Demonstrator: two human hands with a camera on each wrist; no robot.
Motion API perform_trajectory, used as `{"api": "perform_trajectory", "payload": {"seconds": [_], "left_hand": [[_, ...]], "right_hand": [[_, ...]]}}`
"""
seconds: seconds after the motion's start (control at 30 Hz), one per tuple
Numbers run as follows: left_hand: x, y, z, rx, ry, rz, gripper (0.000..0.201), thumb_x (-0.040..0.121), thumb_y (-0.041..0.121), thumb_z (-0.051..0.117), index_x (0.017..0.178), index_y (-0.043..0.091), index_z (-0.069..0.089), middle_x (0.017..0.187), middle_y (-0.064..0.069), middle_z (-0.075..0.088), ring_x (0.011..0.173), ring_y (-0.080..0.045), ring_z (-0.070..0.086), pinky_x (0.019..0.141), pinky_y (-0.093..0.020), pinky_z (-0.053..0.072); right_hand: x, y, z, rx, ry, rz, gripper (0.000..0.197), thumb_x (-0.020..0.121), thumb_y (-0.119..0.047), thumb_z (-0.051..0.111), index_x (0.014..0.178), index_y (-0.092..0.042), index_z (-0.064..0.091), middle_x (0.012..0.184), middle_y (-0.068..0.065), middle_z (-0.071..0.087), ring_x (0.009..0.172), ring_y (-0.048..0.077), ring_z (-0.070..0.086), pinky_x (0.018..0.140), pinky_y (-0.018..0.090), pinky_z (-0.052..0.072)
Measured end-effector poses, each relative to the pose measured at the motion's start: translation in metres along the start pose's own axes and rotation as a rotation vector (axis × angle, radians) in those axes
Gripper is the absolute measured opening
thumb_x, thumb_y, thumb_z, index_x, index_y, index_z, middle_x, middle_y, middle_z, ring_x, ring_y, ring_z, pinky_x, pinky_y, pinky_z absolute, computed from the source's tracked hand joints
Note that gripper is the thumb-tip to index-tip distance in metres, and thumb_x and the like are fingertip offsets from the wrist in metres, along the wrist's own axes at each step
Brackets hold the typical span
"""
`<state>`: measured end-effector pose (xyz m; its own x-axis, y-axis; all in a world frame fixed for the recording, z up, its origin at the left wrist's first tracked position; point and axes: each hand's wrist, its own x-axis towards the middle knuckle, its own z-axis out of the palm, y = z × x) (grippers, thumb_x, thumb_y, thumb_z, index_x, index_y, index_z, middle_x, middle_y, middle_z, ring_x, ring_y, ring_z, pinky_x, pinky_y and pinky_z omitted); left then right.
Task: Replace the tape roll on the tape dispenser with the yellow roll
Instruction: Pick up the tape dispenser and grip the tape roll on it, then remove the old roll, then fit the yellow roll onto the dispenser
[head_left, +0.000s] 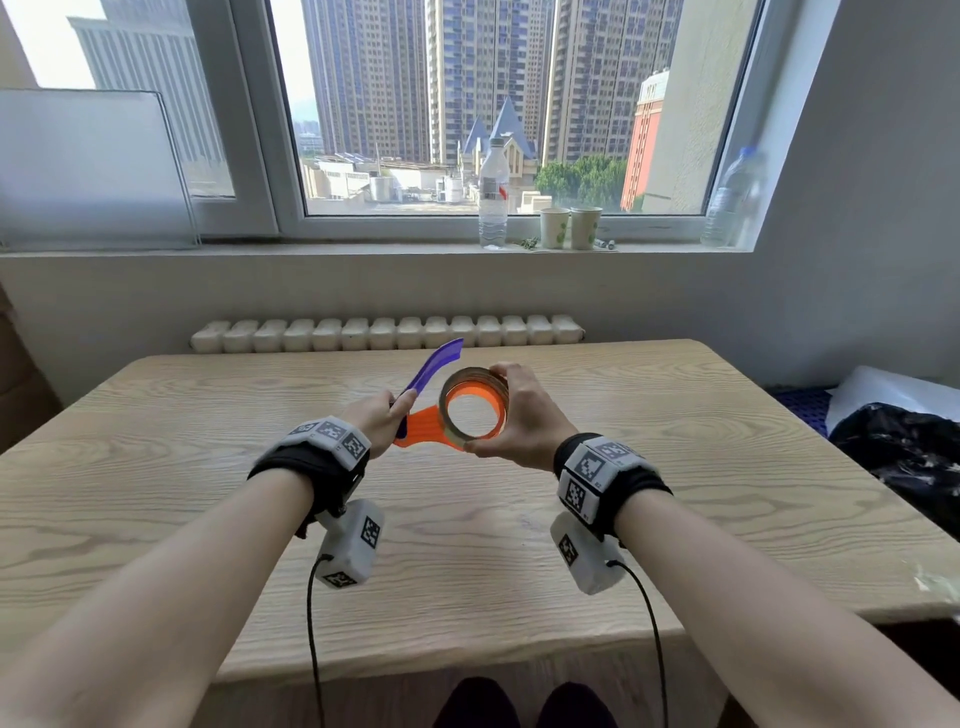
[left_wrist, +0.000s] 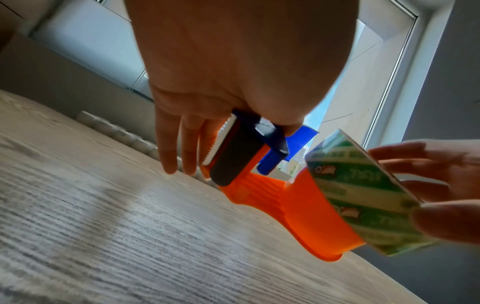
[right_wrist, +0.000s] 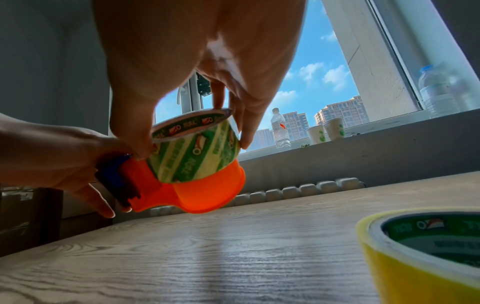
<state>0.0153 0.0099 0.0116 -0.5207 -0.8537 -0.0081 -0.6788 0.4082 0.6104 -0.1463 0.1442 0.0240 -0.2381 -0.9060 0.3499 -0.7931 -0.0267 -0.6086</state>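
My left hand grips the tape dispenser near its cutter end, above the wooden table. The dispenser has an orange body and a blue handle that points up and away. My right hand pinches the clear tape roll with green print between thumb and fingers. The roll sits tilted and only partly over the orange hub. The yellow roll lies flat on the table at the right, seen only in the right wrist view.
On the window sill stand a water bottle, two paper cups and a second bottle. A radiator runs behind the table. A dark bag lies off the right edge, and a white panel leans at the left.
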Motion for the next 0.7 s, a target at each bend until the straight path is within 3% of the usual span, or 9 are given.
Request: {"api": "perform_trajectory", "payload": {"seconds": [0.17,0.23,0.33,0.4,0.57,0.63,0.7], "left_hand": [[0.000,-0.009,-0.006,0.057,0.068,-0.043,0.045,0.095,0.047,0.030,0.077,0.010,0.049,0.075,-0.010,0.060,0.075,-0.031,0.059,0.077,-0.039,0.044],[-0.001,-0.016,-0.009,0.052,0.080,-0.066,0.045,0.095,0.046,0.030,0.069,0.012,0.046,0.076,-0.012,0.059,0.073,-0.029,0.056,0.073,-0.037,0.040],[-0.004,-0.025,-0.016,0.036,0.106,-0.080,0.047,0.097,0.043,0.029,0.062,0.015,0.042,0.067,-0.009,0.054,0.062,-0.026,0.050,0.070,-0.032,0.034],[-0.002,-0.030,-0.019,0.042,0.112,-0.083,0.049,0.096,0.046,0.028,0.063,0.014,0.045,0.069,-0.011,0.057,0.065,-0.029,0.055,0.071,-0.036,0.038],[-0.002,-0.031,-0.023,0.050,0.144,-0.065,0.053,0.096,0.046,0.028,0.061,0.011,0.049,0.074,-0.016,0.059,0.069,-0.029,0.053,0.068,-0.034,0.036],[-0.003,-0.029,-0.023,0.041,0.136,-0.053,0.053,0.095,0.046,0.027,0.066,0.010,0.053,0.075,-0.016,0.061,0.070,-0.030,0.055,0.069,-0.035,0.038],[-0.001,-0.028,-0.023,0.015,0.118,-0.050,0.053,0.095,0.047,0.027,0.070,0.009,0.055,0.079,-0.019,0.065,0.072,-0.031,0.059,0.069,-0.038,0.041]], "right_hand": [[-0.005,0.001,0.003,0.051,0.065,0.038,0.093,0.057,-0.034,0.084,0.131,-0.003,0.037,0.122,0.010,0.044,0.107,0.013,0.043,0.095,0.016,0.033],[-0.006,0.007,0.001,0.031,0.052,0.081,0.093,0.059,-0.039,0.083,0.132,-0.004,0.037,0.122,0.008,0.042,0.106,0.011,0.040,0.095,0.016,0.032],[-0.009,0.018,-0.001,-0.022,-0.011,0.177,0.097,0.060,-0.042,0.081,0.136,-0.004,0.034,0.129,0.010,0.041,0.120,0.018,0.041,0.100,0.020,0.032],[-0.012,0.024,0.001,-0.060,-0.073,0.251,0.103,0.061,-0.042,0.080,0.140,-0.001,0.027,0.138,0.014,0.038,0.130,0.024,0.037,0.108,0.028,0.030],[-0.018,0.029,0.009,-0.082,-0.136,0.347,0.103,0.064,-0.043,0.079,0.140,0.000,0.026,0.142,0.015,0.037,0.133,0.026,0.034,0.109,0.030,0.027],[-0.017,0.030,0.013,-0.124,-0.204,0.382,0.096,0.061,-0.047,0.079,0.134,-0.002,0.036,0.133,0.015,0.043,0.126,0.027,0.040,0.102,0.032,0.035],[-0.017,0.030,0.018,-0.177,-0.257,0.389,0.083,0.055,-0.051,0.080,0.117,-0.006,0.050,0.116,0.012,0.051,0.107,0.023,0.050,0.083,0.030,0.042]]}}
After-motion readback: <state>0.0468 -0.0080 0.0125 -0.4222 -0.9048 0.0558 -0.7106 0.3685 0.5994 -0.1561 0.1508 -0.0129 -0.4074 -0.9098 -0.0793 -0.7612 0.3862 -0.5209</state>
